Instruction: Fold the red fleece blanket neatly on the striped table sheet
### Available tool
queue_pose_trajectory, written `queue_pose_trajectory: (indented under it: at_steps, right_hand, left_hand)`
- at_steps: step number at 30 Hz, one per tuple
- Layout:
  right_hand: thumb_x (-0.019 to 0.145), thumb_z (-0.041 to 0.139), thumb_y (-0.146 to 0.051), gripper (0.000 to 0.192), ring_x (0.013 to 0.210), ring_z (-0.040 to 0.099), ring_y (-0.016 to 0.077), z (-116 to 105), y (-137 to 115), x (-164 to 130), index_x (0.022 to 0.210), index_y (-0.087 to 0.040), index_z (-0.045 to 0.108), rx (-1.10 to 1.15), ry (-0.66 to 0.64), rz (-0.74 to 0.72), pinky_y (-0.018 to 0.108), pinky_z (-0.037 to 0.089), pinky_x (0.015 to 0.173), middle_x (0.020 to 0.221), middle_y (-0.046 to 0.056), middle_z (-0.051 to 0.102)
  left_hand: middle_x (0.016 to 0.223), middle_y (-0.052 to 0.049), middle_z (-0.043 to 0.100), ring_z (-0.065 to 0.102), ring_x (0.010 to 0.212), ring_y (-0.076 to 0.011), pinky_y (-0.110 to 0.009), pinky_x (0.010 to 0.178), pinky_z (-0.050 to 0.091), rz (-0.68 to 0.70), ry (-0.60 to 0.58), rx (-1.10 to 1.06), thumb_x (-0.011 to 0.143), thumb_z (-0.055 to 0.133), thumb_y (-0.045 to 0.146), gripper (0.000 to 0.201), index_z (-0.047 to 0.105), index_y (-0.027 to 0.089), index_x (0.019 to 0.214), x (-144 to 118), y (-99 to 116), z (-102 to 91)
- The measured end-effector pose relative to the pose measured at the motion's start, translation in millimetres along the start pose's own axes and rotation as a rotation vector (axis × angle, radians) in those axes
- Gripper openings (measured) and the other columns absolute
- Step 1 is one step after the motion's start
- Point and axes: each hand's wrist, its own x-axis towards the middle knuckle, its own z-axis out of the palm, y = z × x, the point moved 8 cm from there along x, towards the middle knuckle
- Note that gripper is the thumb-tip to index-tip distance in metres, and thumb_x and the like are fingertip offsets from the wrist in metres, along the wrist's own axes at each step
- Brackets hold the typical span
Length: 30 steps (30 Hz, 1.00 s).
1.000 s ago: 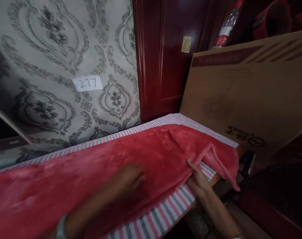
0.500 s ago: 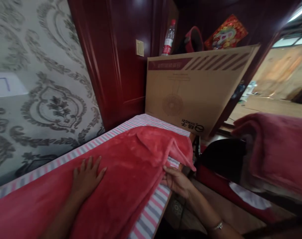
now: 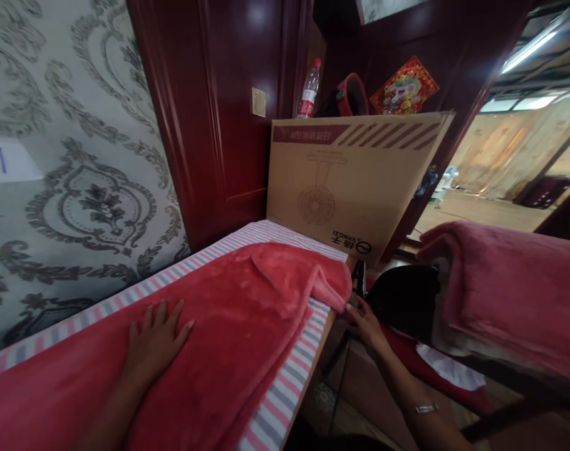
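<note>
A red plush blanket [image 3: 219, 319] lies lengthwise over a table covered with a striped cloth [image 3: 285, 382], its far end partly folded over and rumpled. My left hand [image 3: 154, 341] rests flat on the blanket with its fingers spread. At the table's right edge, my right hand [image 3: 364, 319] has its fingertips closed at the drooping corner of the blanket. A bracelet [image 3: 426, 408] circles my right wrist.
Behind the table's far end stands a large cardboard box [image 3: 341, 181], with a plastic bottle [image 3: 308, 89] above its top edge. Patterned wallpaper [image 3: 92, 188] runs along the left. On the right, a folded pink blanket [image 3: 515, 288] lies over a black chair [image 3: 402, 297].
My right hand has moved from the blanket's side edge, forward and right, to its hanging corner. The left hand stays flat on the blanket. The camera view has shifted slightly.
</note>
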Motion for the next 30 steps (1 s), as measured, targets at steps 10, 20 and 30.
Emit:
queue_pose_trajectory:
  at_steps: [10, 20, 30]
  right_hand:
    - [0.075, 0.056, -0.035, 0.025, 0.080, 0.064, 0.0245, 24, -53, -8, 0.086, -0.021, 0.073, -0.789, -0.042, -0.407, 0.035, 0.050, 0.076, 0.085, 0.007, 0.065]
    - [0.088, 0.045, -0.013, 0.032, 0.105, 0.063, 0.0246, 171, -250, -23, 0.104, -0.021, 0.072, -0.729, -0.052, -0.952, 0.034, 0.049, 0.088, 0.117, 0.010, 0.068]
    - [0.088, 0.053, -0.005, 0.054, 0.124, 0.061, 0.0226, 285, -209, -191, 0.131, -0.035, 0.065, -0.373, -0.981, -1.199, 0.030, 0.051, 0.104, 0.142, -0.002, 0.059]
  left_hand:
    - [0.157, -0.023, 0.039, 0.032, 0.145, -0.0454, -0.063, 0.108, 0.032, -0.010, -0.006, -0.028, 0.090, 0.039, 0.046, 0.068, 0.046, 0.014, 0.150, 2, 0, -0.8]
    - [0.132, -0.014, 0.067, 0.059, 0.126, -0.0351, -0.050, 0.112, 0.041, 0.133, 0.159, -0.807, 0.075, 0.061, 0.049, 0.055, 0.067, 0.021, 0.122, 2, 2, -21.6]
    - [0.103, -0.013, 0.076, 0.070, 0.103, -0.0363, -0.044, 0.087, 0.058, -0.077, 0.108, -1.469, 0.052, 0.081, 0.050, 0.055, 0.070, 0.019, 0.096, -21, 27, -35.6]
